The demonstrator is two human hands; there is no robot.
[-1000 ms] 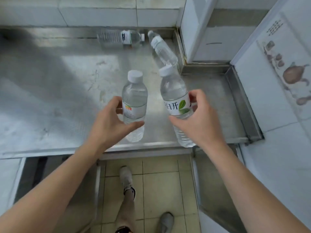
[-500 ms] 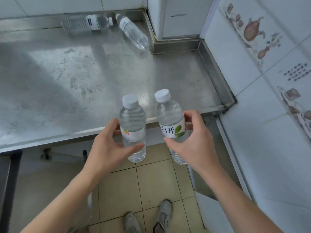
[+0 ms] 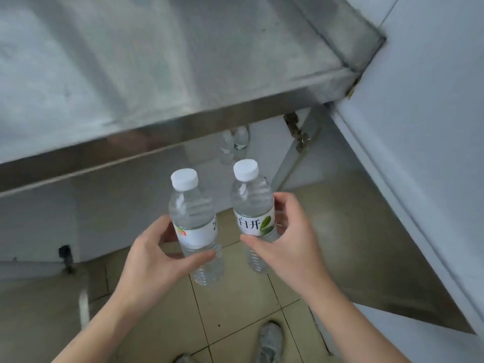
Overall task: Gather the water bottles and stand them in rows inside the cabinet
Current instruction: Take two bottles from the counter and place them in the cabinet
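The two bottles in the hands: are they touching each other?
Apart. The head view shows floor tile between the left bottle and the right bottle.

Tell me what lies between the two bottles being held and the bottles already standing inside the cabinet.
In the head view, nothing stands between the held bottles and the cabinet bottles: only the open cabinet mouth under the steel counter edge, with the open door off to the right.

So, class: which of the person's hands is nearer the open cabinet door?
Right. The right hand, gripping the green-leaf bottle, is just beside the cabinet door. The left hand, gripping the other bottle, sits farther left, beyond both bottles.
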